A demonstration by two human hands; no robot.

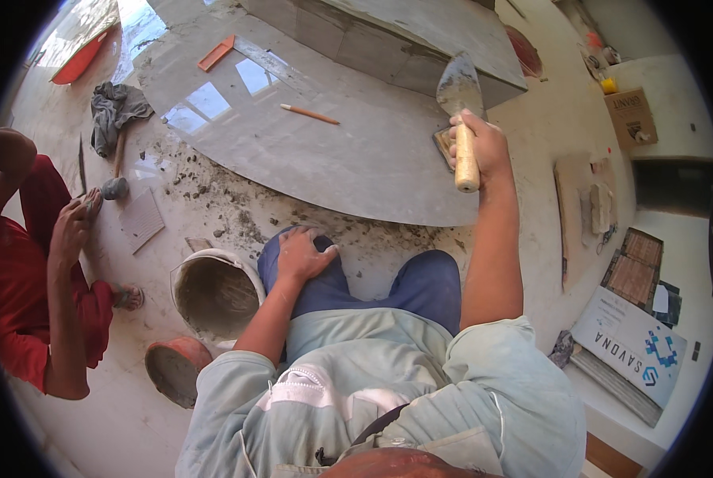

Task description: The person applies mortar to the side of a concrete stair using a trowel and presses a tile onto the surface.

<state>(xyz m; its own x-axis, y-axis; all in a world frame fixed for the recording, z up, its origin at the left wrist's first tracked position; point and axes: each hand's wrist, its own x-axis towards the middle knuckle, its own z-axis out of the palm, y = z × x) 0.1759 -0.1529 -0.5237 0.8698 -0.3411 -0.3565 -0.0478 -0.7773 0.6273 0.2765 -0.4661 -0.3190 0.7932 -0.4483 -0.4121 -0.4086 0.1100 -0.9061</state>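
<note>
My right hand is wrapped round the wooden handle of a pointed trowel, its mortar-smeared blade aimed away from me. Partly hidden beneath that hand is a small dark square piece with a tan edge, resting on the slab. My left hand lies on my left knee, thumb spread, holding nothing. In front of my knees stretches a large grey polished slab with a curved near edge. On it lie an orange pencil and a try square with an orange handle.
A grey step rises behind the slab. Mortar crumbs litter its near-left edge. Left of me stand a white bucket and a reddish tub. A person in red sits near a mallet. Boxes stand right.
</note>
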